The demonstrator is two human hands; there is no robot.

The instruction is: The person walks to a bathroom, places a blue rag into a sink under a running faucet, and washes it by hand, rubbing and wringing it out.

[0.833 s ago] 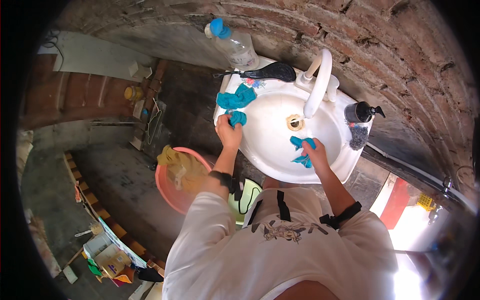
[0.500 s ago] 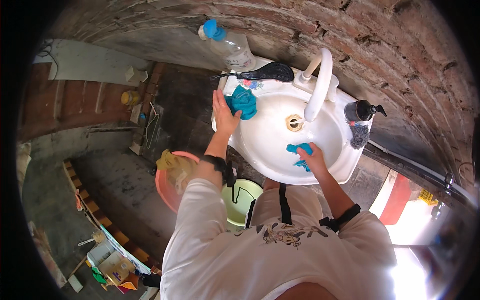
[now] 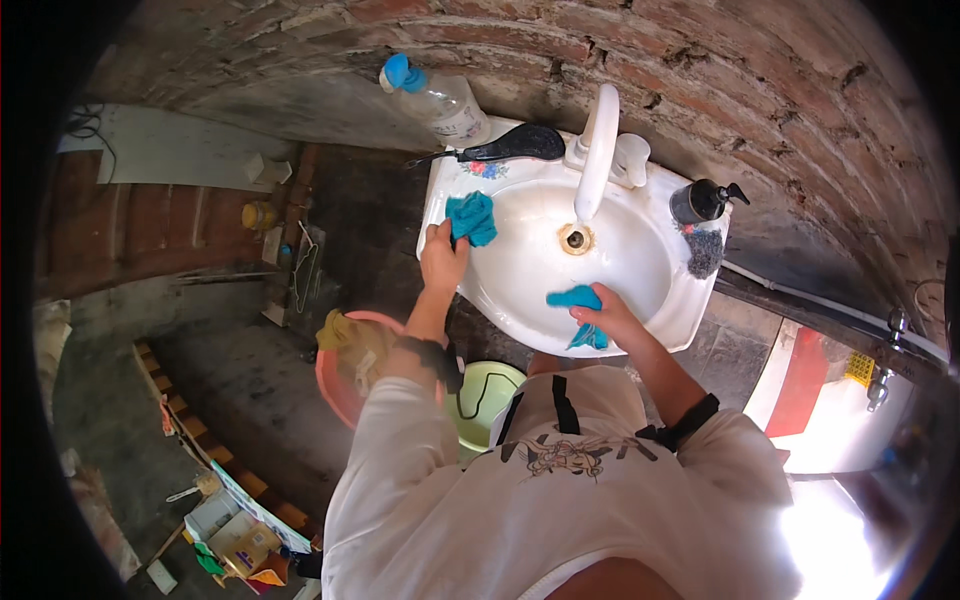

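Observation:
A white washbasin (image 3: 520, 325) with a rust-stained drain (image 3: 576, 239) lies in front of me. On its left rim rests a crumpled teal cloth (image 3: 470, 220). My left hand (image 3: 443, 264) is at the near edge of this cloth, fingers closed on it. Over the near right part of the bowl, my right hand (image 3: 612, 318) grips a second teal cloth (image 3: 574, 297), one end of which hangs down below the fingers. The white tap (image 3: 600, 150) arches over the drain from the back of the basin.
Along the back rim are a clear bottle with a blue top (image 3: 450, 110) and a black paddle-shaped item (image 3: 515, 143). A dark pump bottle (image 3: 698, 202) and grey scourer (image 3: 705, 254) occupy the right rim. A pink tub (image 3: 330, 385) and green basin (image 3: 472, 430) stand below, left; a brick wall (image 3: 740, 80) rises behind.
My left hand has gone from spread fingers beside the rim cloth to closing on its near edge. The right hand keeps its cloth, now more spread out. The view has shifted slightly.

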